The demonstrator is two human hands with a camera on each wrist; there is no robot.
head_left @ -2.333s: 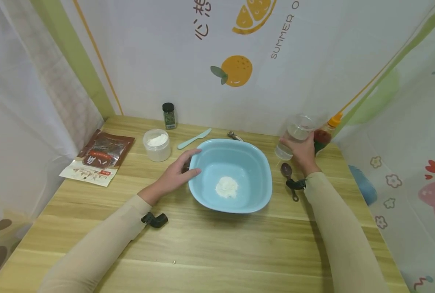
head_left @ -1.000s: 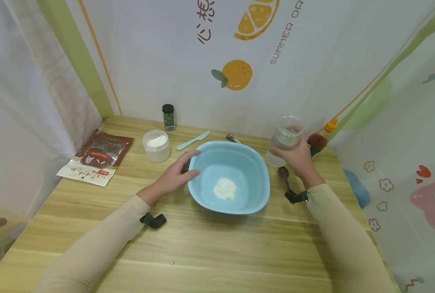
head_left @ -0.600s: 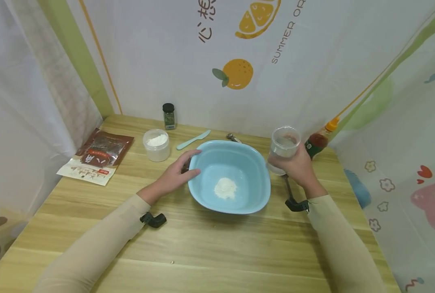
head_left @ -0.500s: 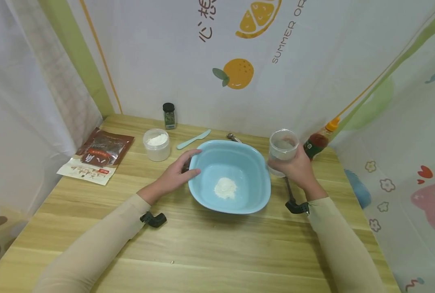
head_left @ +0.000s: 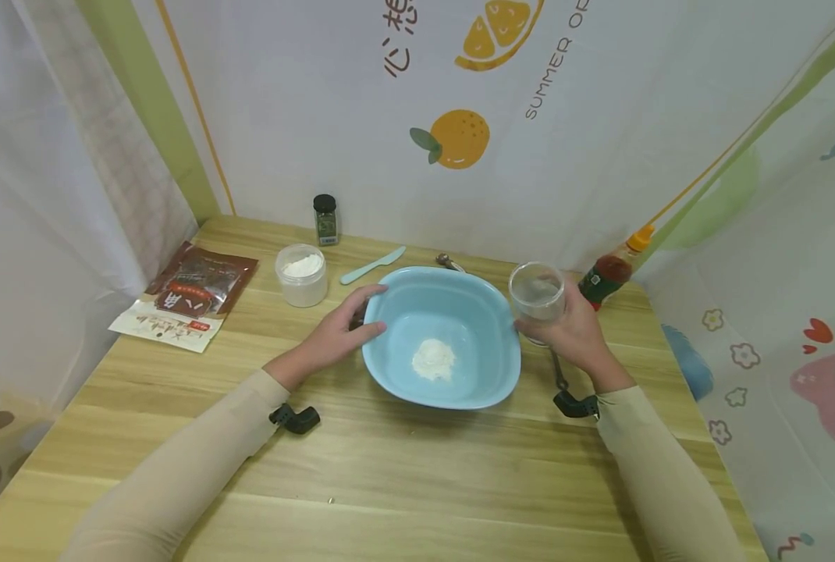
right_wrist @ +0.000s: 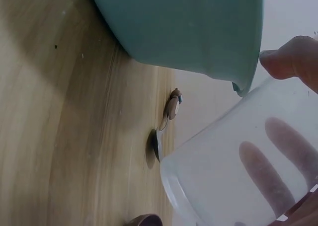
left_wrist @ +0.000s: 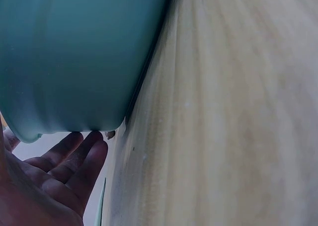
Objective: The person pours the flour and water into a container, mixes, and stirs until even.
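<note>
A light blue basin (head_left: 474, 312) stands mid-table with a small heap of white powder (head_left: 433, 360) on its floor. My left hand (head_left: 333, 336) holds its left rim; in the left wrist view its fingers (left_wrist: 89, 161) touch the outer wall. My right hand (head_left: 573, 332) grips a clear plastic cup (head_left: 535, 293) beside the basin's right rim. The cup leans toward the basin and seems to hold clear liquid. Its base hangs above the tabletop in the right wrist view, where my fingers (right_wrist: 266, 176) show through the wall.
Behind the basin lie a pale green spreader knife (head_left: 373, 266) and measuring spoons (head_left: 449, 262). To the left are a tub of white powder (head_left: 301, 276), a black-capped spice jar (head_left: 325, 221) and a brown packet (head_left: 189, 297). A sauce bottle (head_left: 610, 273) and a dark spoon (head_left: 559, 373) are at right.
My right hand has brought the cup from beside the sauce bottle leftward and nearer, up to the basin's rim, and tipped it toward the basin. The left hand and basin have hardly moved.
</note>
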